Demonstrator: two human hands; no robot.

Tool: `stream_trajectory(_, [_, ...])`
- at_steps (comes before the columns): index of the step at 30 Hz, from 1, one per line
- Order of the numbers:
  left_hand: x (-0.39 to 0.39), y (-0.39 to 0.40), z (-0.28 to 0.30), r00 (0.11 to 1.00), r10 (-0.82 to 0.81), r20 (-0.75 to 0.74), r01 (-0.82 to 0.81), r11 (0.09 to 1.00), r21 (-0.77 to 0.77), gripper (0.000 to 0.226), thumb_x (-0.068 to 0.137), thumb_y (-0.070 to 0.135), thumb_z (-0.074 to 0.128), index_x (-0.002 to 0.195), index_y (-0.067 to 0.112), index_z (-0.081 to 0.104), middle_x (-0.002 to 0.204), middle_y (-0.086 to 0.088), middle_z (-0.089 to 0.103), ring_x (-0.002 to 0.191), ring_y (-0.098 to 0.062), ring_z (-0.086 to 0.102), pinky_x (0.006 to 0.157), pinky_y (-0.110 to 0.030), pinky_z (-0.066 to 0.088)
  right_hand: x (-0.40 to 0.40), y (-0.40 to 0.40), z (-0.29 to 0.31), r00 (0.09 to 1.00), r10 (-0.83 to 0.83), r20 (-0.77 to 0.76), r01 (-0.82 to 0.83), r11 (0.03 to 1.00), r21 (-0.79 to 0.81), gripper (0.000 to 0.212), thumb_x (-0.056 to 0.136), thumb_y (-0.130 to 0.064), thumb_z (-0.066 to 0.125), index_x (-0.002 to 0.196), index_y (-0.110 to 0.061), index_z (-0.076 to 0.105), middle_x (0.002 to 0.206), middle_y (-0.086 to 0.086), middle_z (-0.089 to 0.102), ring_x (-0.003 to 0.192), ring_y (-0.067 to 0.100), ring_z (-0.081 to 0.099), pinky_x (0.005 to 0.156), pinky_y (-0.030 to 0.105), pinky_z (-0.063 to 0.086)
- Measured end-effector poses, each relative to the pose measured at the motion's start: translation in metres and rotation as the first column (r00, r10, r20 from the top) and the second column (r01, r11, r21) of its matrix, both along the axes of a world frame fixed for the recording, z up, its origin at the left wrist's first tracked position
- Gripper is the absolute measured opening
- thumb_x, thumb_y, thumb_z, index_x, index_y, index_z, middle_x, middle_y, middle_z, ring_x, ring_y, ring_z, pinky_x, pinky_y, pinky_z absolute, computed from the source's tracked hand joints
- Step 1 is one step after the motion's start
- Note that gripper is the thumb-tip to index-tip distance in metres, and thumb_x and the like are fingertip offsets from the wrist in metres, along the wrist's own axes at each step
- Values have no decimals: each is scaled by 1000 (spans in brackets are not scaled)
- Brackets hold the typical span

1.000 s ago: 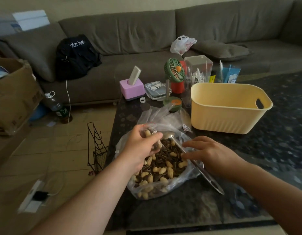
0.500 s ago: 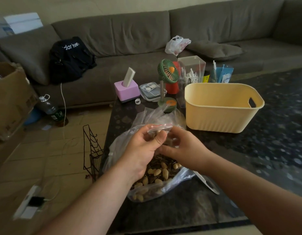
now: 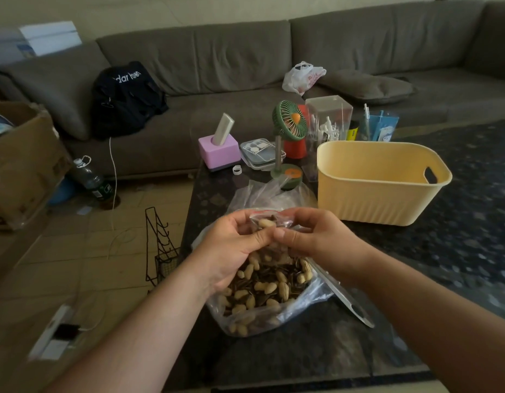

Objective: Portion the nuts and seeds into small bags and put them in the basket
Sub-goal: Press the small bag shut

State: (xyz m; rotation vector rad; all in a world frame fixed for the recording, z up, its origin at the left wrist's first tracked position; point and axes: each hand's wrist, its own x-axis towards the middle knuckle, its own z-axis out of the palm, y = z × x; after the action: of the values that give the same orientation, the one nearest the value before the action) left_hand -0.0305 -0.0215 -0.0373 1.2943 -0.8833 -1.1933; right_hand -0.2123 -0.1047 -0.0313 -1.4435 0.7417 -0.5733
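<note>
Both hands pinch a small bag of nuts and seeds above the big open bag.

The left hand (image 3: 231, 245) and right hand (image 3: 316, 236) meet thumb to thumb, fingers curled on the top of the small clear bag (image 3: 269, 222), with a peanut showing inside. Right under the hands lies the large bag of peanuts and seeds (image 3: 262, 290) on the dark counter (image 3: 316, 353). Beyond the right hand stands the yellow basket (image 3: 379, 199); a metal scoop handle (image 3: 345, 299) lies below that wrist.

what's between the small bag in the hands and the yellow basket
Nothing visible. Both hands pinch the small bag above the big bag of nuts; the table stretch toward the yellow basket to its right looks bare, and the basket's top is open.
</note>
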Motion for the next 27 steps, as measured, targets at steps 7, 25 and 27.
stream_trajectory(7, [15, 11, -5, 992, -38, 122, 23, 992, 123, 47, 72, 33, 89, 112, 11, 79, 110, -9, 82, 109, -25, 78, 102, -43, 57, 5, 5, 2, 998, 48, -42, -47, 999, 22, 27, 91, -11, 77, 117, -14, 73, 96, 0, 72, 83, 14, 73, 76, 32, 63])
stream_trajectory(25, [27, 13, -25, 972, -100, 211, 16, 930, 366, 34, 83, 24, 90, 113, 17, 76, 108, -6, 82, 109, -25, 77, 104, -56, 58, 14, -2, -15, 938, 92, -336, -49, 990, 134, 44, 88, -16, 83, 128, -23, 67, 103, 16, 76, 79, 24, 73, 86, 49, 65])
stream_trajectory(27, [27, 13, -25, 967, -100, 235, 14, 940, 341, 37, 78, 33, 94, 109, 20, 79, 107, -3, 82, 110, -24, 77, 106, -55, 56, 14, -1, -14, 943, 91, -320, -53, 991, 126, 40, 90, -19, 81, 127, -26, 68, 104, 14, 75, 78, 23, 72, 84, 47, 65])
